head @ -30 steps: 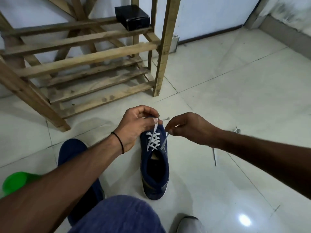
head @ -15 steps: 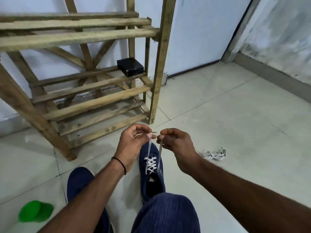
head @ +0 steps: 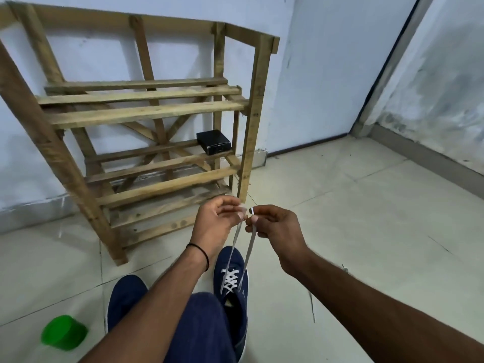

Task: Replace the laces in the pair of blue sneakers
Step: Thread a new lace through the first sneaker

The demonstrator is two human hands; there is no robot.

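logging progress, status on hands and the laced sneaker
Status: left hand pinches one lace end, right hand the other. Sneaker laced, on floor. Knee hides its heel.

Navy blue sneaker (head: 233, 297) with a white lace (head: 230, 280) criss-crossed, a second navy sneaker (head: 125, 297), bright green cup (head: 64, 332), black box (head: 213, 142) on the bare tan wooden rack (head: 146, 113)

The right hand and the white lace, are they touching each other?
Touching. The head view shows the right hand pinching one end of the white lace between thumb and fingers.
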